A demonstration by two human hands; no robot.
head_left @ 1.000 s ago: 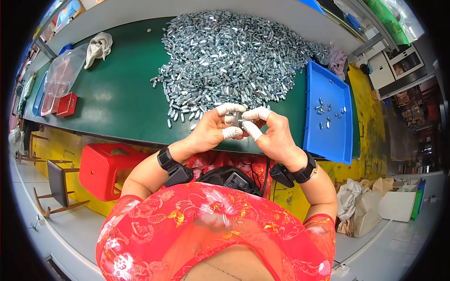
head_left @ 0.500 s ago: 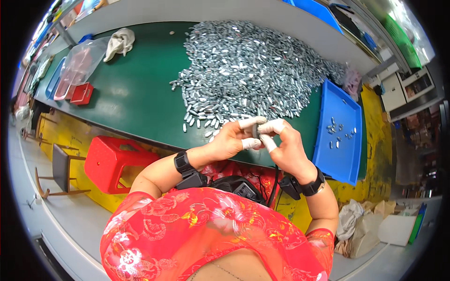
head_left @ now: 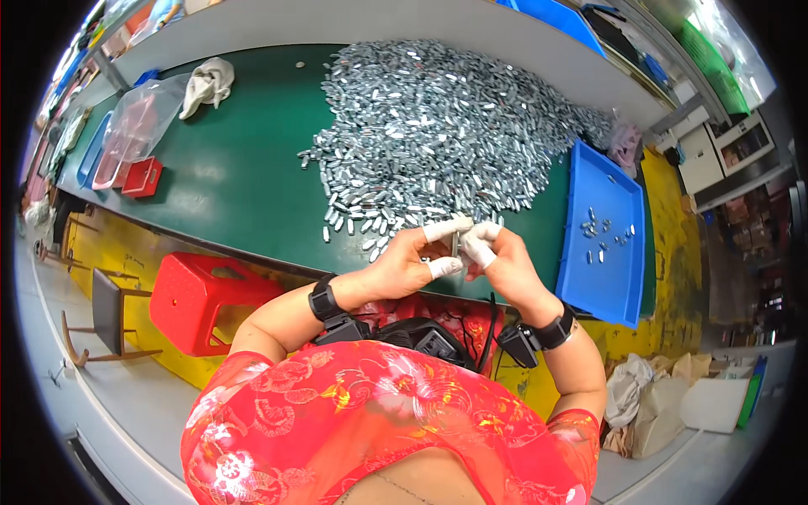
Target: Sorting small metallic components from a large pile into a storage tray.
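My left hand (head_left: 406, 263) holds a slim grey metal piece (head_left: 455, 245) upright between thumb and forefinger, at the near edge of the heap. White coverings wrap the fingertips of both hands. Close against the piece, my right hand (head_left: 508, 268) has its thumb and fingers pressed together; what they grip, if anything, is hidden. Beyond the hands spreads a large heap of small shiny silver metal pieces (head_left: 429, 126) on the green tabletop (head_left: 244, 143). A few similar pieces lie in the blue tray (head_left: 581, 278) to the right.
A red stool (head_left: 189, 303) stands below the table's front edge at left. On the table's left lie a small red box (head_left: 142, 178), a clear plastic bag (head_left: 147, 118) and a white cloth (head_left: 208, 85). A grey partition (head_left: 337, 23) runs along the back.
The grey piece has turned and now looks thinner and upright between the fingers. My right fingers have curled in more tightly. The whole view has shifted slightly.
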